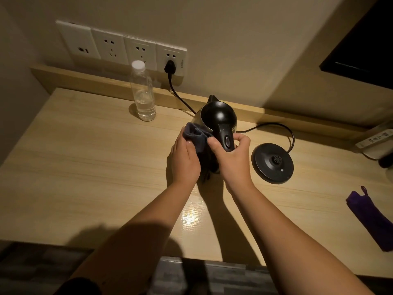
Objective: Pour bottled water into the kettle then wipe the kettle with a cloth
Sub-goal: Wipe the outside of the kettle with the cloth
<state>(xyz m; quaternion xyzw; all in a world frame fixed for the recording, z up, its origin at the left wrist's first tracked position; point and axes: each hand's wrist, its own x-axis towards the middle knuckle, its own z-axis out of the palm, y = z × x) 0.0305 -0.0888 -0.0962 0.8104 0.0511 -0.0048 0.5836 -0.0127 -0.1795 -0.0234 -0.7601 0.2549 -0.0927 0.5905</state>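
A steel kettle (219, 116) with a black lid and black handle stands on the wooden desk (95, 167), off its base. My right hand (232, 155) grips the kettle's handle from the near side. My left hand (184, 158) presses a dark grey cloth (194, 135) against the kettle's left wall. A clear plastic water bottle (143, 93) with a white cap stands upright at the back left, with water only in its lower part.
The round black kettle base (272, 163) lies to the right, its cord running to a plug (169, 68) in the wall sockets. A purple cloth (371, 218) lies at the right edge. A small white item (375, 140) sits at the far right.
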